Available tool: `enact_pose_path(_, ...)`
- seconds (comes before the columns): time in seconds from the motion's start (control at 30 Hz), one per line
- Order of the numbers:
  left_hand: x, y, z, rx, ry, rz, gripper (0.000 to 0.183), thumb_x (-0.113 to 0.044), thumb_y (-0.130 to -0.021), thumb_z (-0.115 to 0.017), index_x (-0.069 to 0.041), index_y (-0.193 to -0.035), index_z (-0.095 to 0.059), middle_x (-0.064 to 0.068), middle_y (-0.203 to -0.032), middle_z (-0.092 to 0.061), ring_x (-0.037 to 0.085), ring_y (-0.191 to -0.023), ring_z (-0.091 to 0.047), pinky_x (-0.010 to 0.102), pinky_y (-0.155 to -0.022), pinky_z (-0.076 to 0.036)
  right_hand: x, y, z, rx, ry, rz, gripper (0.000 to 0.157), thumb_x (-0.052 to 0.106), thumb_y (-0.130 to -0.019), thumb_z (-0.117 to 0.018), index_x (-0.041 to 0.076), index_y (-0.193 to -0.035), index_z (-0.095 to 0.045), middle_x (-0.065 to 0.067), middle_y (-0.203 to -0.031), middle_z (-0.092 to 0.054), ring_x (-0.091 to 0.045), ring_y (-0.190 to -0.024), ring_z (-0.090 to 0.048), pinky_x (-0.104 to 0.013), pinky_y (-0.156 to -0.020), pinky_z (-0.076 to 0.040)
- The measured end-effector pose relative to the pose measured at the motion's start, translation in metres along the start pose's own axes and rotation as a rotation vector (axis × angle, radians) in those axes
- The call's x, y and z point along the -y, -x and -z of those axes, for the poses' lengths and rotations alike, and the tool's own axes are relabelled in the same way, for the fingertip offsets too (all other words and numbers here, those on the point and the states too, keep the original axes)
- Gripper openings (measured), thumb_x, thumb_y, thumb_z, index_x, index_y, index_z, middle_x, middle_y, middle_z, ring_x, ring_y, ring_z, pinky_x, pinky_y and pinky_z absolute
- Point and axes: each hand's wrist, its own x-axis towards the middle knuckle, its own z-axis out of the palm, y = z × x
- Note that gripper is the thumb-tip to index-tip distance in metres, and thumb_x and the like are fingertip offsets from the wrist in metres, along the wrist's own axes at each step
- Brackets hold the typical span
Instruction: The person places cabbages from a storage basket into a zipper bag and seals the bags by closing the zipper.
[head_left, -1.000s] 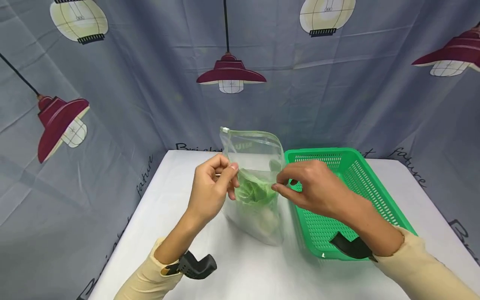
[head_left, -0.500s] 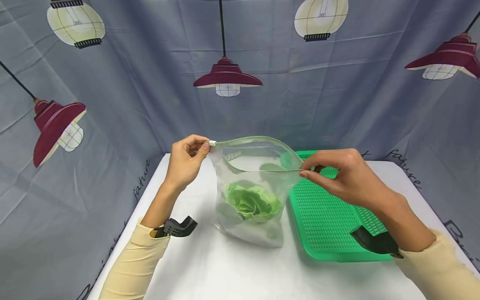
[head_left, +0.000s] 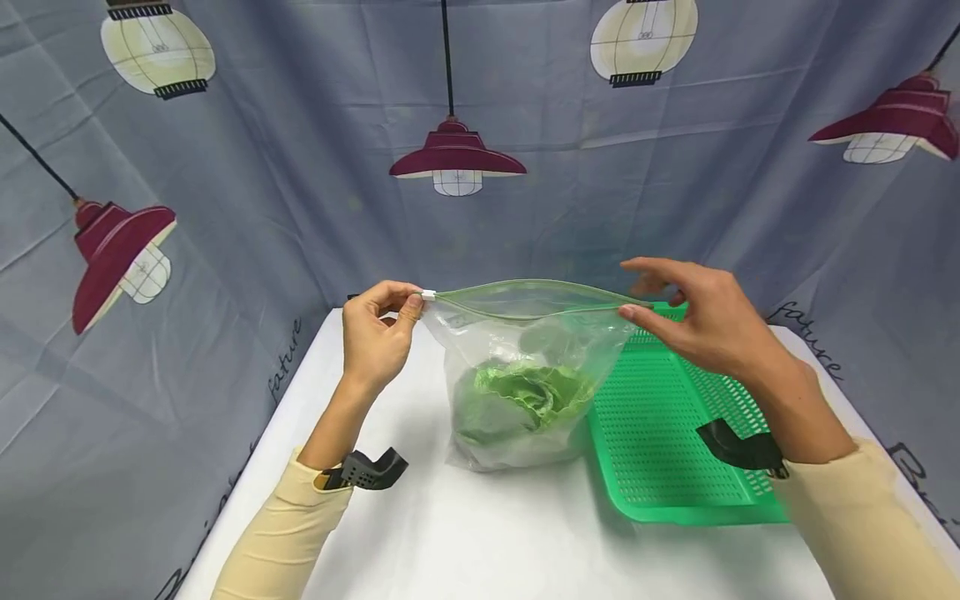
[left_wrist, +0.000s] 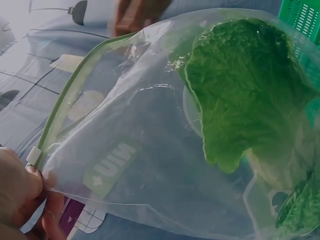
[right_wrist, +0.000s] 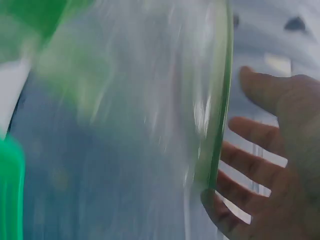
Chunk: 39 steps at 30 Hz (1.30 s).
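Observation:
A clear slider zipper bag (head_left: 517, 450) hangs at the centre with leafy green lettuce (head_left: 536, 396) inside its lower part. Its green-edged mouth is stretched nearly straight, with a slim gap between the two edges. My left hand (head_left: 375, 337) pinches the corner beside the white slider (left_wrist: 33, 155). At the opposite corner, my right hand (head_left: 708, 321) has thumb and index finger spread apart, the thumb right at the bag's edge. Extended, separated fingers (right_wrist: 255, 165) show beside the green zip strip (right_wrist: 220, 115) in the right wrist view, where the bag is blurred.
A green perforated basket (head_left: 705, 515) stands to the right on the white table (head_left: 450, 542), partly behind my right hand and the bag. Behind the table hangs a grey-blue curtain (head_left: 555, 200) printed with lamps. A dark camera mount sits on each wrist.
My hands have drawn apart, from the bag's middle to its top corners, stretching the mouth wide and narrowing it. My right hand has moved up and right, and its pinch has loosened.

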Motion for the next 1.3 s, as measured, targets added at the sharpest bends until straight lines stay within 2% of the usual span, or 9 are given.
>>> enact_pose_path(0.1, 0.001, 0.001, -0.003, -0.019, 0.005, -0.014, 0.005, 0.006, -0.089, -0.066, 0.01, -0.09, -0.069, 0.021, -0.079, -0.069, 0.03, -0.072, -0.066, 0.021, -0.053, -0.044, 0.028, -0.022, -0.022, 0.012, -0.011, 0.073, 0.045, 0.023, -0.085, -0.078, 0.012, -0.127, -0.065, -0.007, -0.118, -0.064, -0.028, -0.109, -0.056, -0.049, -0.087, -0.044)
enact_pose_path(0.2, 0.001, 0.002, -0.007, -0.037, 0.016, -0.032, 0.004, 0.006, -0.089, -0.067, 0.01, -0.089, -0.069, 0.021, -0.078, -0.069, 0.029, -0.072, -0.065, 0.023, -0.053, -0.044, 0.057, -0.044, -0.049, 0.007, 0.002, 0.142, 0.046, 0.033, -0.085, -0.077, 0.011, -0.124, -0.067, -0.006, -0.12, -0.063, -0.03, -0.113, -0.053, -0.051, -0.089, -0.041)
enact_pose_path(0.33, 0.001, 0.005, -0.016, -0.037, 0.038, -0.051, 0.003, 0.006, -0.088, -0.068, 0.009, -0.089, -0.069, 0.019, -0.079, -0.069, 0.027, -0.072, -0.064, 0.028, -0.054, -0.045, 0.083, -0.068, -0.08, 0.076, 0.066, 0.149, 0.045, 0.043, -0.087, -0.074, 0.013, -0.12, -0.071, -0.004, -0.116, -0.066, -0.027, -0.109, -0.057, -0.047, -0.084, -0.042)
enact_pose_path(0.43, -0.001, 0.008, -0.022, -0.025, 0.054, -0.054, 0.005, 0.005, -0.088, -0.068, 0.009, -0.089, -0.069, 0.019, -0.081, -0.069, 0.028, -0.071, -0.063, 0.028, -0.054, -0.046, 0.089, -0.079, -0.098, 0.119, -0.018, 0.109, 0.034, 0.037, -0.089, -0.073, 0.012, -0.112, -0.075, -0.002, -0.106, -0.069, -0.023, -0.099, -0.062, -0.041, -0.081, -0.046)
enact_pose_path(0.63, -0.005, 0.011, -0.03, -0.041, 0.048, -0.046, 0.006, 0.002, -0.088, -0.069, 0.008, -0.088, -0.07, 0.017, -0.081, -0.07, 0.027, -0.071, -0.064, 0.026, -0.055, -0.046, 0.082, -0.081, -0.115, 0.016, -0.272, 0.065, 0.014, 0.019, -0.085, -0.078, 0.008, -0.095, -0.079, 0.002, -0.086, -0.072, -0.012, -0.079, -0.066, -0.03, -0.07, -0.051)
enact_pose_path(0.77, -0.005, 0.008, -0.029, -0.046, 0.039, -0.055, 0.006, 0.002, -0.089, -0.069, 0.008, -0.087, -0.069, 0.017, -0.079, -0.069, 0.026, -0.072, -0.062, 0.028, -0.055, -0.045, 0.075, -0.076, -0.112, -0.01, -0.346, 0.029, 0.013, 0.019, -0.084, -0.08, 0.009, -0.093, -0.079, 0.004, -0.084, -0.072, -0.009, -0.077, -0.065, -0.03, -0.066, -0.051)
enact_pose_path(0.9, -0.002, 0.005, -0.023, -0.071, 0.026, -0.056, 0.004, 0.004, -0.089, -0.068, 0.007, -0.087, -0.07, 0.018, -0.077, -0.069, 0.026, -0.071, -0.062, 0.023, -0.054, -0.043, 0.065, -0.068, -0.1, 0.019, -0.365, -0.051, 0.014, 0.02, -0.085, -0.079, 0.011, -0.094, -0.079, 0.005, -0.086, -0.072, -0.009, -0.079, -0.066, -0.031, -0.065, -0.052)
enact_pose_path(1.07, 0.006, 0.005, -0.012, -0.109, -0.004, -0.035, 0.004, 0.005, -0.088, -0.068, 0.008, -0.087, -0.069, 0.019, -0.076, -0.069, 0.023, -0.07, -0.061, 0.018, -0.053, -0.04, 0.044, -0.05, -0.076, 0.072, -0.32, -0.134, 0.013, 0.022, -0.085, -0.079, 0.013, -0.095, -0.079, 0.004, -0.089, -0.072, -0.012, -0.082, -0.066, -0.035, -0.065, -0.053)
enact_pose_path(1.3, 0.011, 0.009, 0.006, -0.112, -0.05, -0.026, 0.004, 0.005, -0.089, -0.067, 0.008, -0.087, -0.069, 0.018, -0.076, -0.069, 0.019, -0.069, -0.06, 0.02, -0.051, -0.039, 0.017, -0.023, -0.038, 0.109, -0.219, -0.149, 0.011, 0.025, -0.088, -0.076, 0.017, -0.093, -0.08, 0.003, -0.093, -0.073, -0.019, -0.099, -0.065, -0.033, -0.067, -0.051)
